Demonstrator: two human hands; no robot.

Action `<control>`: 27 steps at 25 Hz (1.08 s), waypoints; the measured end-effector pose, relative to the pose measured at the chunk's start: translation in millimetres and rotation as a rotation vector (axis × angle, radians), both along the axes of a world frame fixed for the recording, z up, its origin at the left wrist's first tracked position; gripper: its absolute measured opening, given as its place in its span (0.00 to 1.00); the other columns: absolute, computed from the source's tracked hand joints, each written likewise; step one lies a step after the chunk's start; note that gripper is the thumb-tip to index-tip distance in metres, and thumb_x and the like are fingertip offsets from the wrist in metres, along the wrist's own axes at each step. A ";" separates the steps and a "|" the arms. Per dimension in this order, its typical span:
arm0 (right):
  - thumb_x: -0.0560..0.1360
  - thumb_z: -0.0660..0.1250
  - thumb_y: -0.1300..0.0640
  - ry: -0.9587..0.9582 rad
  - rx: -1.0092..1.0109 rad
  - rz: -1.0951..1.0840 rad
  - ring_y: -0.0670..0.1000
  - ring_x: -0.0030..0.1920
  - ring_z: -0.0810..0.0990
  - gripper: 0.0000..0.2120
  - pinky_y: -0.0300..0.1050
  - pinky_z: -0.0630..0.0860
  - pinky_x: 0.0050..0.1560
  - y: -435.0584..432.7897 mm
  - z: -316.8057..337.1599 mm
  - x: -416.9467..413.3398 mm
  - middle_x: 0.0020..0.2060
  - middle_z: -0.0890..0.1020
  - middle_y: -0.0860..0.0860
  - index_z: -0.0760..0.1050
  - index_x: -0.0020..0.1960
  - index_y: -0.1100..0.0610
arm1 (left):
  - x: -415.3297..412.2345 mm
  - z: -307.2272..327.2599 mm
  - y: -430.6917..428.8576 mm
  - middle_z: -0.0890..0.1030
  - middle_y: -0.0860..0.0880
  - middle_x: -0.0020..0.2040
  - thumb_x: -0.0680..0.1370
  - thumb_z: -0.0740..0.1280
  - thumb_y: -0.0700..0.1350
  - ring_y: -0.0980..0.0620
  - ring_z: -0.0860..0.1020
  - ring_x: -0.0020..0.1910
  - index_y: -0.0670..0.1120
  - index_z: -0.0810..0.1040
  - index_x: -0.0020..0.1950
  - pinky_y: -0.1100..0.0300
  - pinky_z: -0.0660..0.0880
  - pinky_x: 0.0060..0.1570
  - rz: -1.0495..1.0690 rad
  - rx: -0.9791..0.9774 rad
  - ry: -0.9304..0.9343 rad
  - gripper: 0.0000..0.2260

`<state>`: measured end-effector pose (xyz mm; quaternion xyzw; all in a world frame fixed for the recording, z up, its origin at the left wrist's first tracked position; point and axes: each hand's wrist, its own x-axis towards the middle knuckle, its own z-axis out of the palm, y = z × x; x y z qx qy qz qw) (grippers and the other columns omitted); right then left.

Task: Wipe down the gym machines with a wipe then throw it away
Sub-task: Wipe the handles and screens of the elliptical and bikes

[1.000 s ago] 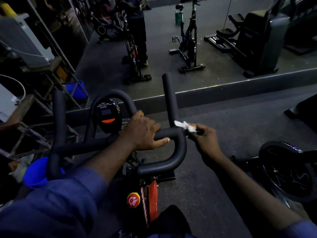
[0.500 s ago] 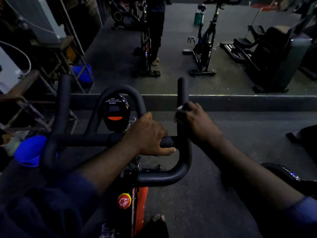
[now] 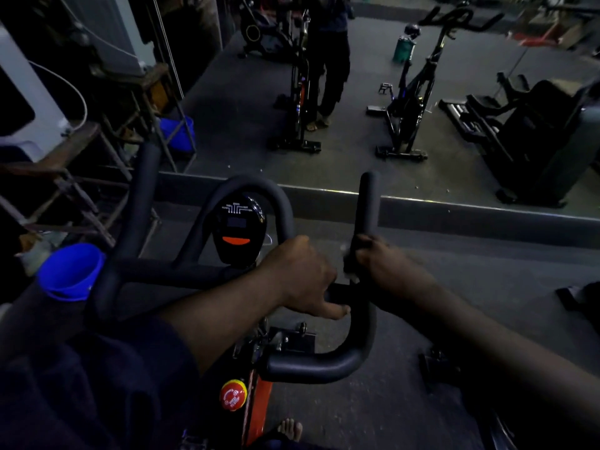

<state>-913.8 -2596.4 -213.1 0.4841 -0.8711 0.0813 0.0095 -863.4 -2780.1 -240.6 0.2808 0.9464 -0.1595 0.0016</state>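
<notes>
Right hand (image 3: 386,267) curls round the black foam-padded bike handlebar (image 3: 367,203), pinning a white wipe (image 3: 346,253) (soft, light, likely tearable; best held bunched). Left hand (image 3: 298,277) fingers clasp the crossbar (image 3: 168,271).

A dim gym; a spin bike's handlebar (image 3: 324,365) and console (image 3: 238,230) up close; more exercise bikes (image 3: 409,102) on dark rubber flooring (image 3: 227,102); a stepper machine (image 3: 535,138) at the right.

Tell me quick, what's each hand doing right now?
Left hand: closed, gripping the handlebar.
Right hand: closed, holding the wipe against the handlebar's upright end.
</notes>
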 end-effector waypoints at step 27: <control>0.82 0.63 0.57 -0.220 -0.440 -0.503 0.62 0.48 0.83 0.13 0.54 0.73 0.47 -19.1 19.0 -156.9 0.46 0.85 0.60 0.80 0.46 0.64 | -7.7 5.9 12.6 0.85 0.46 0.46 0.74 0.44 0.82 0.41 0.84 0.45 0.48 0.81 0.44 0.54 0.68 0.37 -0.002 -0.181 -0.082 0.43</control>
